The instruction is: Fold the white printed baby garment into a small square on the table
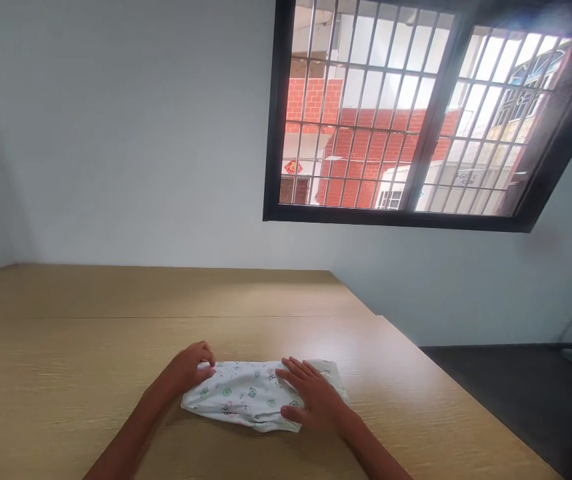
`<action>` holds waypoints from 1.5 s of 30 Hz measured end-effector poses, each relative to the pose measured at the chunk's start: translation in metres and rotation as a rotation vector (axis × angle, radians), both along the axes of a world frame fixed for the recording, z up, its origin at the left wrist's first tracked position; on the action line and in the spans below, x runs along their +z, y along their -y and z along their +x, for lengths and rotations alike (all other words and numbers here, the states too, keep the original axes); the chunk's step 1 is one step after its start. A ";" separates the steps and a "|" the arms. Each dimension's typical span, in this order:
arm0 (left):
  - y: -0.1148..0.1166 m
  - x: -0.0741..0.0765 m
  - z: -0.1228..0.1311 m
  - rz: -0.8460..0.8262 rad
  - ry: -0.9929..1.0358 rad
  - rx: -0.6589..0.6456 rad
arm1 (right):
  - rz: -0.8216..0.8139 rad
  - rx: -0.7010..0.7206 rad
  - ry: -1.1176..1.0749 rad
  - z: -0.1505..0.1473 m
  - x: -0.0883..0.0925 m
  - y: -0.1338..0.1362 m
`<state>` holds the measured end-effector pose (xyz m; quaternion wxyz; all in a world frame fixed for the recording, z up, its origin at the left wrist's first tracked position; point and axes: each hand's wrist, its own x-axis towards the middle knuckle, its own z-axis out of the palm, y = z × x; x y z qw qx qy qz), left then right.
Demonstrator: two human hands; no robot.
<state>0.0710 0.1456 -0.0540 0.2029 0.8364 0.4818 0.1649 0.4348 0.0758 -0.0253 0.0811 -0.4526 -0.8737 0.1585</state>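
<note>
With the left grip point(183, 369) curled over one end of the white printed cloth point(239, 397) and the right grip point(313, 393) spread flat on it, a careless tug could have rucked the folds across the counter point(91, 333).

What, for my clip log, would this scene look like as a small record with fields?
Item: white cloth printed with small green motifs, lying flattened
Surface: light wood-grain table
Left hand: curled at the cloth's left end
Right hand: fingers spread flat on the cloth
Background: barred window facing a red brick building

Two hands point(183, 370) point(313, 397), apparently one cloth point(243, 397)
</note>
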 end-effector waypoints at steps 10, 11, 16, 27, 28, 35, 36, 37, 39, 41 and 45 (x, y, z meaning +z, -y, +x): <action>0.004 -0.008 -0.007 0.075 0.046 0.102 | -0.032 -0.047 -0.161 0.006 -0.004 -0.010; 0.005 -0.006 -0.005 0.089 0.037 0.123 | -0.046 -0.059 -0.185 0.006 -0.003 -0.010; 0.023 0.012 0.033 0.187 0.007 0.117 | -0.051 -0.109 -0.243 0.003 -0.006 -0.014; 0.065 0.031 0.072 -0.116 0.023 -0.265 | 0.044 -0.170 -0.176 0.006 -0.022 -0.019; 0.064 0.029 0.061 -0.154 0.025 -0.250 | 0.047 -0.175 -0.171 0.006 -0.022 -0.019; 0.058 0.017 0.011 -0.079 -0.010 -0.056 | 0.059 -0.196 -0.186 0.003 -0.017 -0.017; 0.058 0.015 0.010 -0.062 -0.007 -0.026 | 0.060 -0.188 -0.180 0.002 -0.015 -0.016; 0.059 0.014 0.009 -0.044 -0.001 0.004 | 0.061 -0.181 -0.177 0.002 -0.014 -0.015; 0.063 0.012 0.009 -0.013 0.009 0.054 | 0.064 -0.172 -0.184 0.003 -0.012 -0.014; 0.069 0.012 0.009 -0.008 0.001 0.079 | 0.063 -0.165 -0.202 0.004 -0.012 -0.013; 0.085 0.022 0.016 -0.057 -0.096 0.094 | 0.058 -0.142 -0.209 0.006 -0.011 -0.014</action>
